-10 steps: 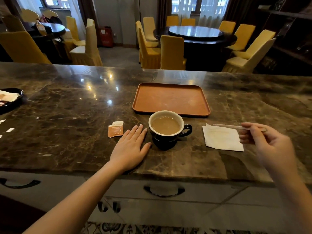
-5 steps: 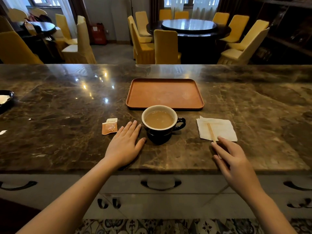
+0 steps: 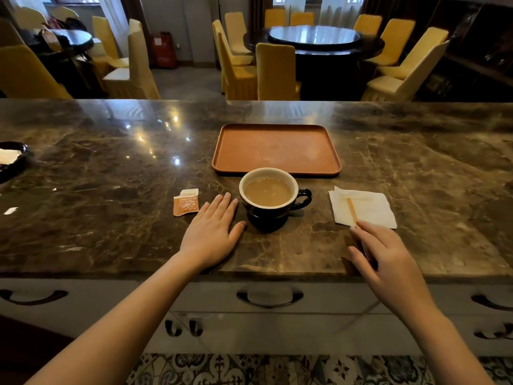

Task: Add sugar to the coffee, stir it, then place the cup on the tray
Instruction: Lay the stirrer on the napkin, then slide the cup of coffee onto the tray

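While both hands are low over the marble surface (image 3: 97,223), one cup (image 3: 273,200) of milky coffee stands just near of one orange tray (image 3: 276,148). One torn sugar packet (image 3: 186,202) lies left of the cup. One white napkin (image 3: 369,208) lies right of it, with one wooden stirrer (image 3: 352,209) on top. The left hand (image 3: 212,232) lies flat, grip wide, thumb just beside the cup. The right hand (image 3: 385,254) is spread and holds nothing, fingertips (image 3: 361,225) at the near end of the stirrer. At far left one dark dish (image 3: 14,162) stays well apart.
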